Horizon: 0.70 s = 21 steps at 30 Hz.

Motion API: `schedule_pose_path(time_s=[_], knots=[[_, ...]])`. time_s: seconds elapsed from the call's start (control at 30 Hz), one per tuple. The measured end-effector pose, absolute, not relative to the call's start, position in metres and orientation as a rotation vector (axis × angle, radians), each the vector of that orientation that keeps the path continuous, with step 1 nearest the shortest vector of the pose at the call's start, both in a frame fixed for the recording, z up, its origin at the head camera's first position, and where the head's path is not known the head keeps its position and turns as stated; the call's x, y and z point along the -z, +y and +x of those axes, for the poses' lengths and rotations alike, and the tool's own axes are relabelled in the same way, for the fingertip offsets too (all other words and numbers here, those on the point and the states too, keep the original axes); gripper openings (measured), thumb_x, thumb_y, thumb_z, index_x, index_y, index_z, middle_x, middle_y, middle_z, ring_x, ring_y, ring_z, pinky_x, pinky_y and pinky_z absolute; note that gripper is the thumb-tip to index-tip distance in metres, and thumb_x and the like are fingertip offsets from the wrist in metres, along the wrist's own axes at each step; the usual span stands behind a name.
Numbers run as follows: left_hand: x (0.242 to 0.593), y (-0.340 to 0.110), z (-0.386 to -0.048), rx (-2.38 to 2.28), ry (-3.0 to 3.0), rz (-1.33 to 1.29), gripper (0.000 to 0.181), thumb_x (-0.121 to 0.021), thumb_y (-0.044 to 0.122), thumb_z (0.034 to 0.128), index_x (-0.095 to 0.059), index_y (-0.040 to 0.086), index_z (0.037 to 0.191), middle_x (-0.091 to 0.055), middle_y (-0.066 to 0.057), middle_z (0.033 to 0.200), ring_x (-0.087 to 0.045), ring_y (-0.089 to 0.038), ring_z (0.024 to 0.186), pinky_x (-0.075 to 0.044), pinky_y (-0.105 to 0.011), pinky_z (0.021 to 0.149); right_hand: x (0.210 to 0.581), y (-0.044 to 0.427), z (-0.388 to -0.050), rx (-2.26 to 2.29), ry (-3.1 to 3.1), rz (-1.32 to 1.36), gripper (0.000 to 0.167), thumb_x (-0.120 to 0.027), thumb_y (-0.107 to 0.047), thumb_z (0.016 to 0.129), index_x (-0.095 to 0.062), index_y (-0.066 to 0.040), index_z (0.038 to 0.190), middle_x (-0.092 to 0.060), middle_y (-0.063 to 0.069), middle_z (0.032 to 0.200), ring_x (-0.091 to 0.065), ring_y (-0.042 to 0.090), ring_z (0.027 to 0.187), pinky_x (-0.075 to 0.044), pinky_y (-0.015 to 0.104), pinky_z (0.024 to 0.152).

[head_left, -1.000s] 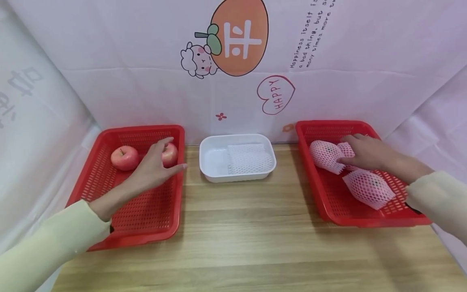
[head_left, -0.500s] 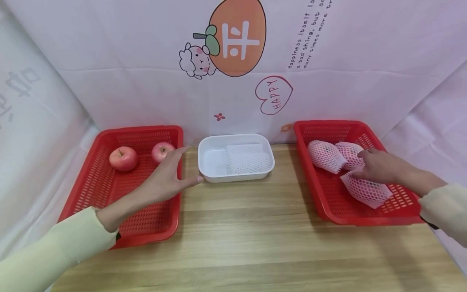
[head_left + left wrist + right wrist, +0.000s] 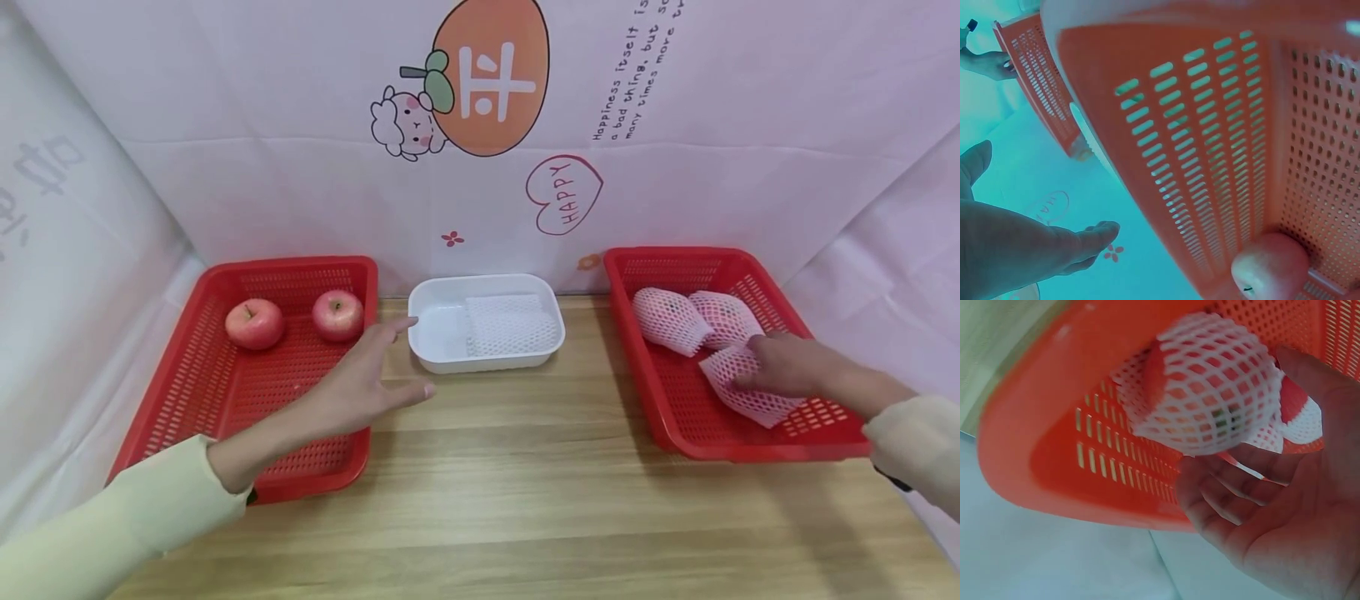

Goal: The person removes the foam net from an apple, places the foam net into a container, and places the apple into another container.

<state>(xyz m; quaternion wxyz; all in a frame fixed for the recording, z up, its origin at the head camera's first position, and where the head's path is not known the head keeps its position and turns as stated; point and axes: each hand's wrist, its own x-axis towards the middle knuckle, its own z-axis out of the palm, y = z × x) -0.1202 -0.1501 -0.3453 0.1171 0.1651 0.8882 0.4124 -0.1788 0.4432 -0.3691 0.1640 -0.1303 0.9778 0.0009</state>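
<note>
My left hand [image 3: 348,392] hovers over the right edge of the left red basket [image 3: 367,450], thumb and fingers spread with nothing between them. Two apples [image 3: 255,324] [image 3: 338,316] lie at that basket's back. At the right, my right hand [image 3: 795,367] reaches into the other red basket [image 3: 660,408], over the nearest net-wrapped fruit [image 3: 750,390]. In the right wrist view its thumb and fingers stand apart at the edges of that wrapped fruit [image 3: 1210,394]; whether they press on it I cannot tell. Two more wrapped fruits [image 3: 667,317] [image 3: 723,317] lie behind.
Between the baskets a white tray [image 3: 442,364] holds a flat white foam net [image 3: 513,325] on its right side. Both baskets and the tray stand on a wooden table [image 3: 510,483], in front of a printed white cloth [image 3: 300,192].
My left hand has moved right and nearer, away from the right-hand apple. My right hand has shifted from the back wrapped fruits to the nearest one.
</note>
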Motion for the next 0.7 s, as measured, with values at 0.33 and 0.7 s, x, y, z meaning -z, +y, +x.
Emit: schedule_pose_path(time_s=[0.33,0.7], knots=[[0.349,-0.143,-0.110,-1.191,2.582,0.511,0.093,-0.081,0.042,0.0925,-0.029,0.017,0.166,-0.033,-0.014,0.166,-0.035,-0.036,0.151,-0.038,-0.067,0.118,0.376,0.441,-0.176,0.008,2.779,-0.348,0.065,-0.087,-0.042,0.084,-0.060,0.011,0.110,-0.066,0.013,0.090,-0.064,0.029,0.080,-0.060,0.056,0.075],[0.352,-0.135,-0.098,-1.170,2.567,0.515,0.092,-0.081,0.042,0.0920,-0.031,0.015,0.165,-0.037,-0.015,0.163,-0.040,-0.035,0.148,-0.040,-0.065,0.117,0.384,0.440,-0.175,0.041,2.770,-0.290,0.087,-0.091,-0.051,0.076,-0.054,0.014,0.119,-0.065,0.021,0.097,-0.064,0.033,0.083,-0.061,0.060,0.078]])
